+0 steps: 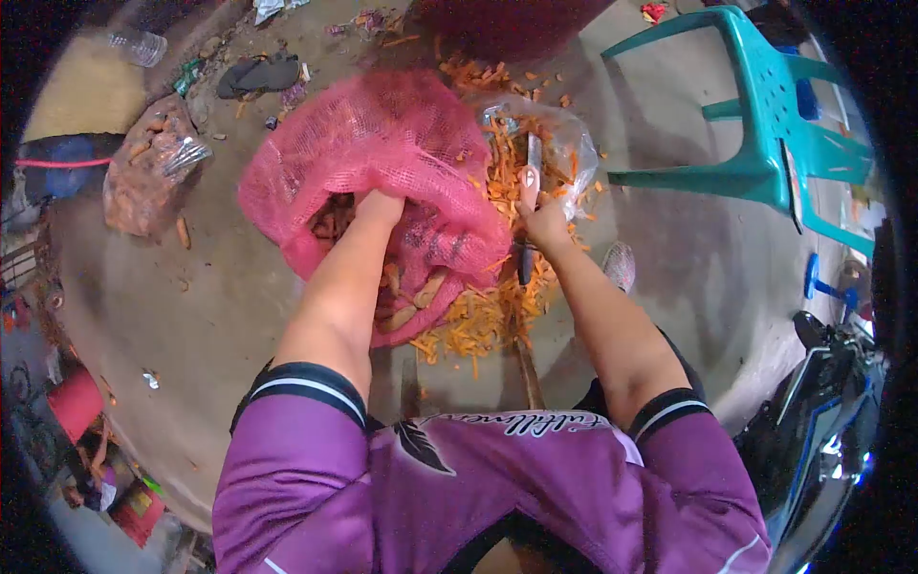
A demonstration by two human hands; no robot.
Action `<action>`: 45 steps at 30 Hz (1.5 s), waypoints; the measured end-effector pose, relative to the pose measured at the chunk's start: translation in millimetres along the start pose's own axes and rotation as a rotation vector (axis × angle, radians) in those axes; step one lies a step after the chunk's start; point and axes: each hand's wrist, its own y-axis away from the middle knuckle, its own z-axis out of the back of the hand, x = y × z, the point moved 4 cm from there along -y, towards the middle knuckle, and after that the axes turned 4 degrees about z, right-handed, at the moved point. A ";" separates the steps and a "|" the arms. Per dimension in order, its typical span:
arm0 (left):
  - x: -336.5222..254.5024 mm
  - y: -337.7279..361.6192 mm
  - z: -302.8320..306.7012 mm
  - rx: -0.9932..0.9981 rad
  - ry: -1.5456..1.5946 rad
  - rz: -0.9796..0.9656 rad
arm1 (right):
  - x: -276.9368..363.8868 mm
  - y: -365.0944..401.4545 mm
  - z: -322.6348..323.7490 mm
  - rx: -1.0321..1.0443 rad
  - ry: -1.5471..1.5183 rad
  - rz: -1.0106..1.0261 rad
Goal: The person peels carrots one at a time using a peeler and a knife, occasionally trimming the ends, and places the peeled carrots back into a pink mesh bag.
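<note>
A pink mesh sack point(382, 124) stands open-mouthed on the floor in front of me, with brownish elongated roots point(406, 316) at its lower edge. My left hand point(384, 206) reaches into its mouth; the fingers are hidden inside, so what they touch cannot be seen. Just right of the sack, my right hand point(548, 225) is closed around a long narrow tool point(534, 151) with a grey metal strip and a pale pinkish part near the fingers. I cannot make out its exact kind. Orange peelings point(478, 330) lie beneath that hand and along the sack.
A clear plastic bag point(571, 143) with peelings lies beyond my right hand. A green plastic chair point(755, 124) stands at right, a motorcycle point(822, 421) at lower right. Another bag of roots point(153, 172) and a dark slipper point(258, 77) lie on the left.
</note>
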 end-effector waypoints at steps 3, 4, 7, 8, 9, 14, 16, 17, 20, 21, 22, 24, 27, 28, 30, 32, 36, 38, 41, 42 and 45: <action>-25.3 23.2 34.8 0.550 -0.302 0.143 | 13.9 12.7 23.2 0.062 -0.431 -0.148; -24.5 32.5 40.0 0.667 -0.149 0.192 | 28.5 23.5 36.7 0.095 -0.570 -0.208; -40.5 64.9 75.1 0.912 0.209 0.230 | 60.2 57.2 67.9 0.179 -0.827 -0.234; -61.0 74.8 102.1 0.927 0.249 0.177 | 72.0 71.8 78.7 0.215 -0.908 -0.240; -83.4 87.7 129.5 0.943 0.288 0.123 | 84.3 88.8 90.1 0.238 -0.920 -0.271; -142.2 135.9 193.8 0.808 0.650 -0.072 | 117.1 162.3 125.7 0.293 -1.192 -0.055; -162.2 159.5 215.5 0.673 0.868 -0.022 | 130.2 189.6 137.6 0.317 -1.273 0.010; -151.6 157.1 198.9 0.589 1.197 -0.099 | 133.6 199.6 139.5 0.313 -1.339 0.088; -166.6 181.0 181.1 0.566 1.624 0.410 | 138.8 213.8 134.3 0.343 -1.501 0.058; -177.5 192.5 177.5 0.539 1.661 0.479 | 137.9 212.8 135.2 0.368 -1.468 0.081; -181.1 191.3 164.4 0.595 1.730 0.504 | 132.1 205.5 135.9 0.321 -1.429 0.090; -180.5 186.4 130.2 0.720 1.863 0.571 | 122.5 186.0 139.4 0.223 -1.349 0.091; -191.6 184.6 112.9 0.812 1.776 0.585 | 121.9 174.4 141.1 0.100 -1.354 0.001; -198.0 183.8 110.4 0.771 1.762 0.617 | 123.1 171.5 139.6 0.098 -1.353 -0.033; -197.9 178.9 100.6 0.996 1.899 0.579 | 130.6 172.1 133.2 0.062 -1.191 0.003; -206.6 180.7 112.0 0.882 1.765 0.598 | 142.8 177.6 129.7 0.056 -1.143 0.019; -199.7 176.3 98.2 0.704 1.762 0.789 | 143.1 161.1 114.7 0.061 -1.104 0.042; -189.0 169.0 95.8 0.717 1.702 0.627 | 146.1 154.4 110.4 0.071 -1.144 0.052; -197.2 166.8 113.2 0.705 1.643 0.557 | 144.2 141.1 106.0 0.131 -1.080 0.038; -201.0 168.9 118.6 0.697 1.628 0.566 | 139.3 135.0 110.0 0.050 -1.053 0.014; -195.4 175.1 107.2 0.896 1.568 0.499 | 113.5 103.8 126.8 -0.181 -1.066 -0.054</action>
